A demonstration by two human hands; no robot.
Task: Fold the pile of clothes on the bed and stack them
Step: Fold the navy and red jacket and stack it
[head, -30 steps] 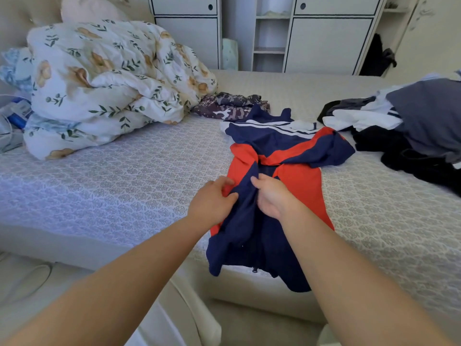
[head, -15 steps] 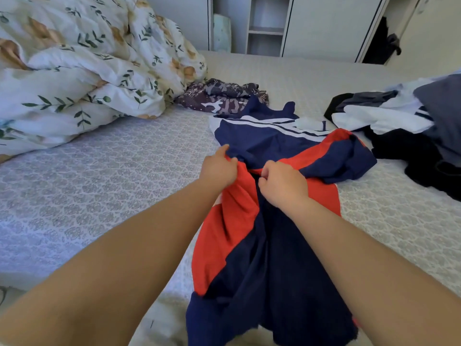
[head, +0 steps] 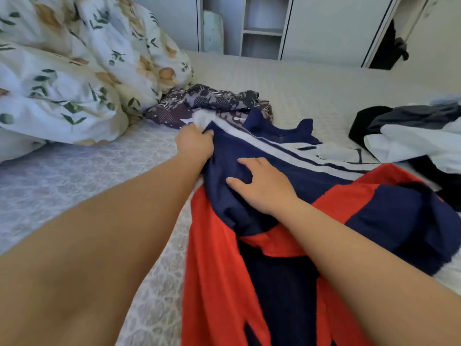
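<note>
A navy, red and white jacket [head: 324,186] lies spread on the bed [head: 74,176] in front of me. My left hand [head: 195,144] grips the jacket's upper left edge near the white stripe. Flat on the navy cloth just to the right rests my right hand [head: 262,187], its fingers spread. A dark patterned garment [head: 207,103] lies beyond the jacket. At the right edge sits a pile of black, white and grey clothes [head: 411,136].
A bundled floral duvet [head: 74,71] fills the bed's left side. White cupboards with an open shelf [head: 262,33] stand behind the bed. Bare bedspread shows at the left front and far middle.
Both hands moved forward up the jacket, from its red middle to the navy top. The right hand let go and flattened; the left took the upper left edge. The view came closer.
</note>
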